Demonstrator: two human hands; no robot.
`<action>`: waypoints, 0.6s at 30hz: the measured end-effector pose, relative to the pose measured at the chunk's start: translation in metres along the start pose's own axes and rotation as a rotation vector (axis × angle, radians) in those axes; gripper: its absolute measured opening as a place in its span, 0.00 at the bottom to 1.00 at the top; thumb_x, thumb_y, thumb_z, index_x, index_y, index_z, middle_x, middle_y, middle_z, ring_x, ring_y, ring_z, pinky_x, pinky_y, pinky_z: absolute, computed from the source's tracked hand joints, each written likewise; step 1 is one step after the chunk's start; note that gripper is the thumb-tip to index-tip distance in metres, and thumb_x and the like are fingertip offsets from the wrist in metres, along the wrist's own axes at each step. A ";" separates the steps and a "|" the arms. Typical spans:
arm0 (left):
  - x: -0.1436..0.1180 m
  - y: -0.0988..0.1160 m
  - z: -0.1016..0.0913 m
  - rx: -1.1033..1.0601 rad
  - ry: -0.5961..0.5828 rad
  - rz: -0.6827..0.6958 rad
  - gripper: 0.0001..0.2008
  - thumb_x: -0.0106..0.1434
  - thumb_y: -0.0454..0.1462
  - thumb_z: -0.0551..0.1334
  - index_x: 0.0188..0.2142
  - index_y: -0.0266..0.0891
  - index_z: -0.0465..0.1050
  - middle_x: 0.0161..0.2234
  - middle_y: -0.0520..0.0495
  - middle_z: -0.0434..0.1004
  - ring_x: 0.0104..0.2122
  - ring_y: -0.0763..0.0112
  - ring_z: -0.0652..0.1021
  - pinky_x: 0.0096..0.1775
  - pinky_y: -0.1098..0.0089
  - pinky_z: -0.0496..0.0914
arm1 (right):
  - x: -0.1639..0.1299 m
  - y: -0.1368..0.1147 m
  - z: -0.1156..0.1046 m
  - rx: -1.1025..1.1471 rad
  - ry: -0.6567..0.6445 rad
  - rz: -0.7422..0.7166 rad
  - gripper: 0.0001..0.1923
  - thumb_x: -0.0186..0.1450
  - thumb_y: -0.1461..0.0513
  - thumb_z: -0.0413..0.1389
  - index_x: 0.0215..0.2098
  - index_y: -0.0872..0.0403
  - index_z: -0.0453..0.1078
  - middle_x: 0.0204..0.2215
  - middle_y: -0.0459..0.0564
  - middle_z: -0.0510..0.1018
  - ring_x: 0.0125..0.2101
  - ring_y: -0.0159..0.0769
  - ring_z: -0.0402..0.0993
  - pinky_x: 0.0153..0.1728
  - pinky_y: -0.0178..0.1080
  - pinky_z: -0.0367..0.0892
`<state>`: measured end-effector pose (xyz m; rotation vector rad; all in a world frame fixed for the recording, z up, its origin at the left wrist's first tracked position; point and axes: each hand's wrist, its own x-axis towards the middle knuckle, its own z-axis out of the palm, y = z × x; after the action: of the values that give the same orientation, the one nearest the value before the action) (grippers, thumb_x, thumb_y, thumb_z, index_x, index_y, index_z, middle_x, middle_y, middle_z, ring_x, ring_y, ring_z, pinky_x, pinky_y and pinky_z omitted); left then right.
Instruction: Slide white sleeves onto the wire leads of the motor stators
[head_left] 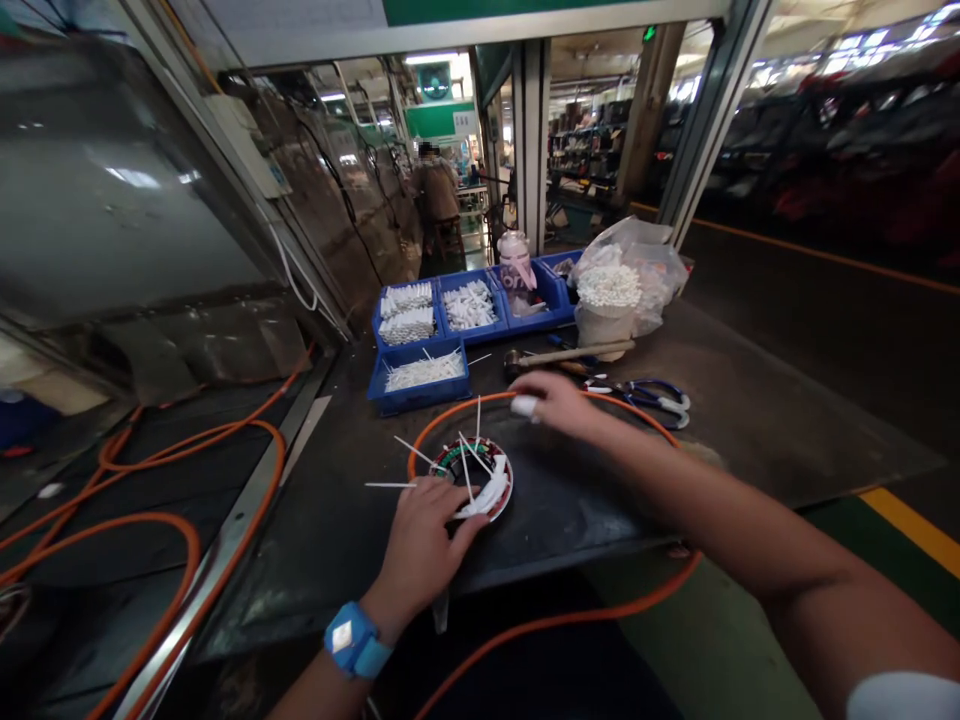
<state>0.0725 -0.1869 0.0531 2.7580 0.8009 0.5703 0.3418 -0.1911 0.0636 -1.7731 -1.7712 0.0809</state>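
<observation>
My left hand [424, 535], a blue watch [354, 640] on its wrist, is closed on the near left edge of a round motor stator [504, 478] lying on the dark bench. The stator's ring shows reddish windings and a green part. Thin white sticks [463, 465] jut from it at several angles, and white pieces [491, 492] cover its near right side. My right hand [555, 402] hovers beyond it to the right, near the hammer [574, 352]. Its fingers are bent together and slightly blurred. Something white [525, 406] shows at the fingertips; whether it is held or wrapped around a finger is unclear.
Blue bins [469, 322] of white tubes stand behind a blue tray [420, 398] of thin sticks. Blue-handled pliers [660, 395], a container of white tubes [607, 315] and a plastic bag [652, 250] are to the right. An orange hose [525, 640] loops around the stator. One person [437, 190] sits far back.
</observation>
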 end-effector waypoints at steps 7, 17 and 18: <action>-0.003 0.004 0.011 -0.042 0.138 0.019 0.09 0.61 0.38 0.59 0.41 0.42 0.73 0.32 0.48 0.75 0.35 0.63 0.71 0.43 0.57 0.61 | 0.053 0.114 -0.092 -0.293 0.409 0.477 0.21 0.57 0.66 0.50 0.50 0.59 0.64 0.42 0.59 0.72 0.40 0.44 0.68 0.38 0.43 0.61; -0.003 0.004 0.012 -0.038 0.176 0.065 0.09 0.61 0.37 0.59 0.41 0.41 0.73 0.31 0.47 0.75 0.35 0.64 0.71 0.43 0.57 0.61 | 0.068 0.132 -0.095 -0.477 0.329 0.466 0.13 0.56 0.67 0.51 0.38 0.55 0.72 0.40 0.58 0.71 0.37 0.44 0.66 0.33 0.40 0.58; -0.002 0.004 0.012 -0.036 0.170 0.064 0.09 0.61 0.37 0.59 0.41 0.41 0.73 0.31 0.47 0.75 0.35 0.64 0.71 0.43 0.58 0.61 | 0.066 0.133 -0.096 -0.462 0.336 0.458 0.13 0.55 0.67 0.51 0.38 0.56 0.72 0.40 0.58 0.71 0.37 0.44 0.66 0.33 0.40 0.58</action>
<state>0.0775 -0.1924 0.0426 2.7383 0.7312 0.8329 0.5097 -0.1536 0.1050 -2.3309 -1.1803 -0.4470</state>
